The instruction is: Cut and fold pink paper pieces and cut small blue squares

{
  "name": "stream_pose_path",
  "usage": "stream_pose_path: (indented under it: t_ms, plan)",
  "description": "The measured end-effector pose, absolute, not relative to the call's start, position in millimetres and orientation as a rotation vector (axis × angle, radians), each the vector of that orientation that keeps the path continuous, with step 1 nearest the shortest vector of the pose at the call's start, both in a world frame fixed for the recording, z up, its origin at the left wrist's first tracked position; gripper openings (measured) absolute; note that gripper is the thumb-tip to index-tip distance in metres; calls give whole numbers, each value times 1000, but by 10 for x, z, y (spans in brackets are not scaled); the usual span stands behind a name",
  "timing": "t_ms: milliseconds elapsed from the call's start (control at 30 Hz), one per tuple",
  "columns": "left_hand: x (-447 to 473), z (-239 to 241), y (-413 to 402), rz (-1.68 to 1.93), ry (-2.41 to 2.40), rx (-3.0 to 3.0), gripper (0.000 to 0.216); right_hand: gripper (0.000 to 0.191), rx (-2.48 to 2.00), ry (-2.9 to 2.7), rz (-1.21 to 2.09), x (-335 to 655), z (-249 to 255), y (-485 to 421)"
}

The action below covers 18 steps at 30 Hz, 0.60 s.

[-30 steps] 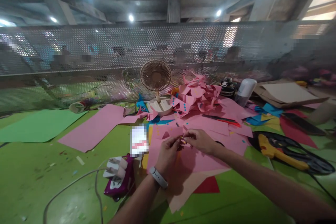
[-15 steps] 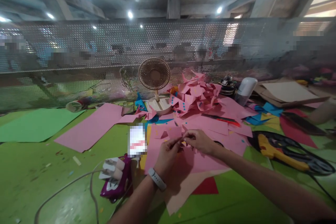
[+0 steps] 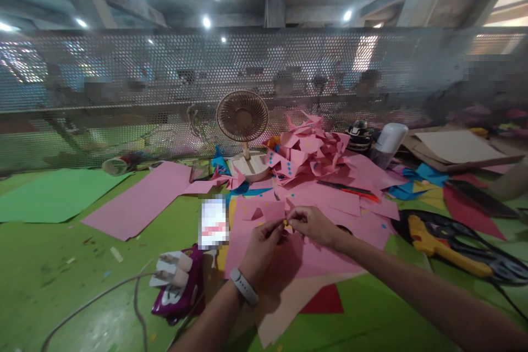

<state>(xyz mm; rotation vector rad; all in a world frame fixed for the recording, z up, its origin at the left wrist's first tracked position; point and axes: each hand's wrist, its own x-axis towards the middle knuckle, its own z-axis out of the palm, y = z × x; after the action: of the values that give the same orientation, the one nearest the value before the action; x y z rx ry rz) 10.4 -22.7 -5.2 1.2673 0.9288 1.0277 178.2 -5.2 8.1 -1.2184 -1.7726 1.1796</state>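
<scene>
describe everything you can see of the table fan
The fan stands upright at the back of the green table: a round brownish cage of fine ribs, a plain central disc, a short stalk, a broad cream base. It looks plastic. The perforated screen is behind it, the heap of pink paper beside it. Blue scraps lie near the base; what touches it, and whether the blades spin, I cannot tell.

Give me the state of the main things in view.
Left hand: pinched at a small yellow piece
Right hand: pinched at the same piece
Wristband: worn around the left wrist
Pink pieces: folded, heaped
Green sheet: unfolded, lying flat
Fan: upright; whether spinning, cannot tell
Yellow-handled tool: lying down
</scene>
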Motion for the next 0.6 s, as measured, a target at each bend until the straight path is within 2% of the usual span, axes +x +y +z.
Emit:
stream_pose_path:
  t_ms: [333, 600]
  plan:
    - [92, -80, -183, 1093, 929, 1187, 30, 17, -1261, -1833, 1126, 1785, 24, 60]
    - [126, 5, -202, 1139, 979, 1127, 26, 19, -1571, -1928, 852, 2419, 17, 611]
